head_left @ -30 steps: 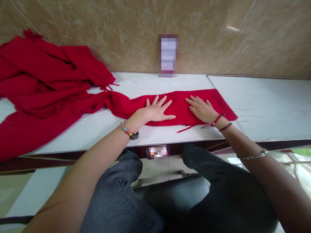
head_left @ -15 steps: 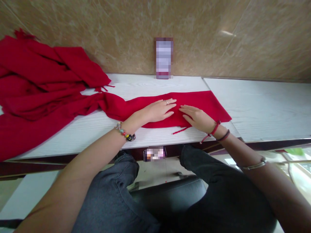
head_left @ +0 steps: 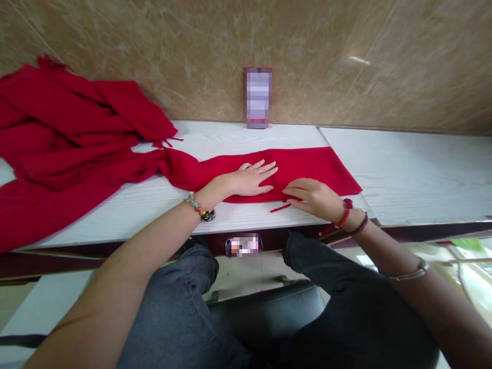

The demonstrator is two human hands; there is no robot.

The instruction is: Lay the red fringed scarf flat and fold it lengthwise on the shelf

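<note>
A long red scarf (head_left: 300, 159) lies folded into a flat strip on the white wood-grain tabletop. Its other part spreads left as a loose heap (head_left: 77, 110) with fringed ends. My left hand (head_left: 251, 179) rests palm down on the strip, fingers spread, a ring on one of them. At the strip's front edge is my right hand (head_left: 313, 195), its fingers slightly bent and pointing left, thumb a little apart from them. Just left of its fingertips, a red fringe strand (head_left: 280, 208) sticks out onto the table.
A blurred-out phone-like object (head_left: 257, 97) leans upright against the brown marbled wall (head_left: 307, 56). Below the table's front edge, another blurred item (head_left: 244, 245) shows between my knees. The white tabletop (head_left: 418, 174) continues to the right across a seam.
My right hand has shifted toward the strip's front edge, with its fingers more bent. My left hand's fingers have spread wider. The view has tilted slightly.
</note>
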